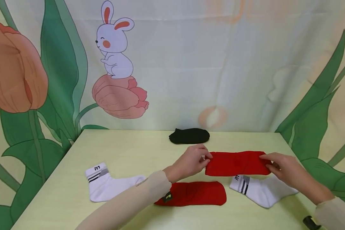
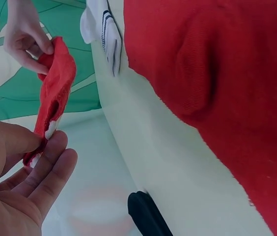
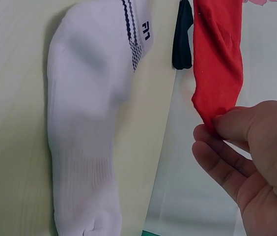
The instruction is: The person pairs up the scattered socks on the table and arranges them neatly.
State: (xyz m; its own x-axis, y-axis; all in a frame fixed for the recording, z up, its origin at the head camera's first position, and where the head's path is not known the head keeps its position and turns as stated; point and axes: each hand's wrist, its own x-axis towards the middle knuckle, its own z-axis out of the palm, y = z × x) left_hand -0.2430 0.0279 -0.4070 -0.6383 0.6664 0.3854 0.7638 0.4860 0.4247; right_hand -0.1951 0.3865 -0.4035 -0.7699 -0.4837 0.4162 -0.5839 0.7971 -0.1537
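Observation:
Both hands hold one red sock (image 1: 237,163) stretched level above the table. My left hand (image 1: 191,162) pinches its left end between thumb and fingers, and my right hand (image 1: 284,167) pinches the right end. In the left wrist view, a bit of white shows at the end of the raised red sock (image 2: 57,93) by the left fingers. A second red sock (image 1: 198,193) lies flat below, partly hidden by the left sleeve. Under the raised sock and the right hand lies a white sock (image 1: 264,190) with black stripes.
Another white striped sock (image 1: 109,187) rests on the left of the pale table (image 1: 126,143), its toe near the left sleeve. A black sock (image 1: 189,136) lies at the table's back edge. Behind hangs a printed curtain (image 1: 172,64). A small black object (image 1: 311,222) is by the right sleeve.

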